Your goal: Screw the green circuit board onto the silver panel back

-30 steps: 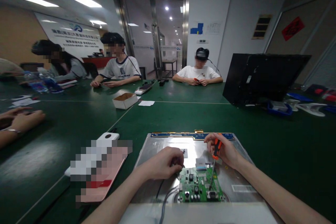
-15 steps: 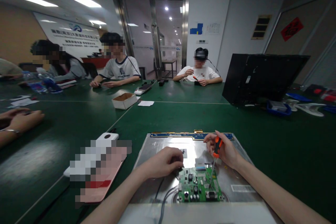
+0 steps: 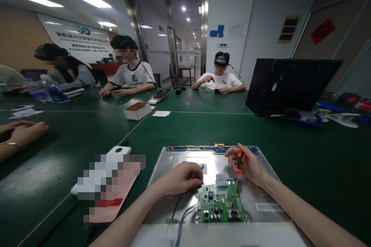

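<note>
My right hand (image 3: pixel 249 164) is closed around the orange and black handle of a screwdriver (image 3: pixel 240 162). The shaft points down, and its tip is at the lower right part of a green circuit board (image 3: pixel 213 200). My left hand (image 3: pixel 185 177) has its fingers curled by the board's upper left corner; what they pinch, if anything, is hidden. The board lies on the silver metal back of a display panel (image 3: pixel 171 166), which has a blue strip board (image 3: pixel 191 149) along its far edge. Grey cables (image 3: pixel 181 224) run from the board's left side.
Left of the panel lie a white device (image 3: pixel 121 150) and a pink phone-like slab (image 3: pixel 127 185). Farther off are a small open box (image 3: pixel 137 111), a paper (image 3: pixel 161 114) and a black monitor (image 3: pixel 290 87). Another person's hands (image 3: pixel 27 137) rest at the left; other people sit across the table.
My hands and the screwdriver hold almost the same position. Across the table, the person in the white shirt has tilted the tool in their raised hand.
</note>
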Demonstrator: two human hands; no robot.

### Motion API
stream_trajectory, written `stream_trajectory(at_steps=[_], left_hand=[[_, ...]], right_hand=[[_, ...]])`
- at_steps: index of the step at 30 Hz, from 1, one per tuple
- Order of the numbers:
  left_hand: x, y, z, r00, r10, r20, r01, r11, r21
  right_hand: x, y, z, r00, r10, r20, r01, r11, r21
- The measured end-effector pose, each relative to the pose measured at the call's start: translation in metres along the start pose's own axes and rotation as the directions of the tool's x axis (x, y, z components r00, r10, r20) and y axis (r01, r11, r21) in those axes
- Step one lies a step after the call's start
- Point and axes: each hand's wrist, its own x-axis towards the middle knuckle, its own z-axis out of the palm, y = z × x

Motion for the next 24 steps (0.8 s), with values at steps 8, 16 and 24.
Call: stream_trajectory(at_steps=[8,16,24], left_hand=[[0.001,-0.004,-0.001,1.0,-0.008,0.018,0.009,0.999,-0.033],[0.001,-0.003,-0.003,0.999,-0.028,0.023,0.029,0.998,-0.06],[0.001,-0.003,-0.003,0.999,-0.044,0.02,0.045,0.996,-0.071]], right_hand=[[0.001,0.0,-0.001,1.0,-0.004,0.009,0.004,1.0,-0.007],[0.001,0.0,0.001,1.0,-0.018,-0.013,0.018,0.999,-0.035],[-0.002,-0.027,0.022,0.988,-0.137,-0.07,0.13,0.987,-0.09]])
